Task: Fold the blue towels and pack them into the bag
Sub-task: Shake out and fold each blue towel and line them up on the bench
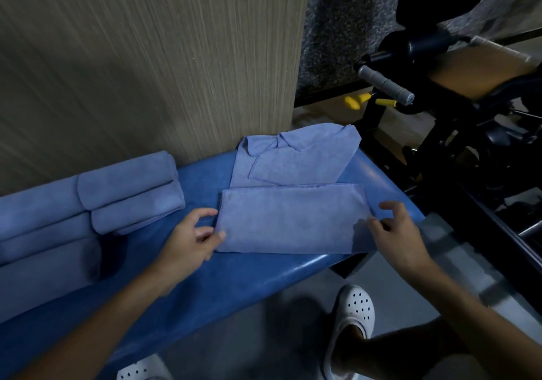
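Right, a light-blue microfibre towel [290, 218], folded into a long strip, lies across the glossy blue padded bench [264, 274] with a hand at each end, likely set to bring the ends together. The left hand [187, 241] pinches the left edge. The right hand [396, 233] curls over the right end, grip unclear. Finished light-blue towel bundles [129, 194] wait at left, and a loose light-blue towel [293, 159] lies just beyond. No bag in view.

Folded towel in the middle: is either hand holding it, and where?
The left hand pinches the folded towel at its left edge, thumb on top. The right hand has its fingers at the right edge; a grip there cannot be told.
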`<action>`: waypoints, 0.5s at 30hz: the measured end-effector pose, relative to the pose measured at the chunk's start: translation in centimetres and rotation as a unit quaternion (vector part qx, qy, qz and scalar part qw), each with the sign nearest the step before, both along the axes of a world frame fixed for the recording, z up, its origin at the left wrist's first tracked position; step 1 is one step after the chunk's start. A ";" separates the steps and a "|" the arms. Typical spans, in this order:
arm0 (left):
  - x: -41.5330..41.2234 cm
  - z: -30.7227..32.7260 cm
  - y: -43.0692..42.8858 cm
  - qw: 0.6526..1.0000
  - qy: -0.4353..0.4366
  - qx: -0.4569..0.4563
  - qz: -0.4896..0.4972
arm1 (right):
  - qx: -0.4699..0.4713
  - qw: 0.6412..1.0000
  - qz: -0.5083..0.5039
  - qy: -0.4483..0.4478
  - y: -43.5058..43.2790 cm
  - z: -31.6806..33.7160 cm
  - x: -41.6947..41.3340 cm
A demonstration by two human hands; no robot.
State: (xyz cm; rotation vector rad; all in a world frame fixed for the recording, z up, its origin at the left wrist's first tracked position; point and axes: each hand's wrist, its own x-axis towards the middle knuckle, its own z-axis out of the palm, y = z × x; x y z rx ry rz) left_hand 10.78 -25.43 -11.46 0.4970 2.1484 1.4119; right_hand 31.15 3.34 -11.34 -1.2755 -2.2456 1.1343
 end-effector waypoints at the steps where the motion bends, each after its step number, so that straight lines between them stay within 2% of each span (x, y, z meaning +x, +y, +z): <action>1: 0.2 0.3 -0.1 1.000 -0.020 0.019 -0.003 | -0.013 1.000 -0.003 -0.003 -0.1 -0.2 0.4; 8: 0.9 0.7 -0.4 0.994 -0.094 0.051 0.025 | -0.085 0.996 0.008 0.027 -0.9 -0.3 1.6; 12: 0.4 0.3 -0.8 0.997 -0.048 0.031 0.057 | -0.102 0.994 0.011 0.047 -1.0 0.4 1.8; 15: 0.1 -0.1 -0.7 0.998 -0.023 0.000 0.059 | -0.074 0.997 0.005 0.036 -0.9 0.4 1.9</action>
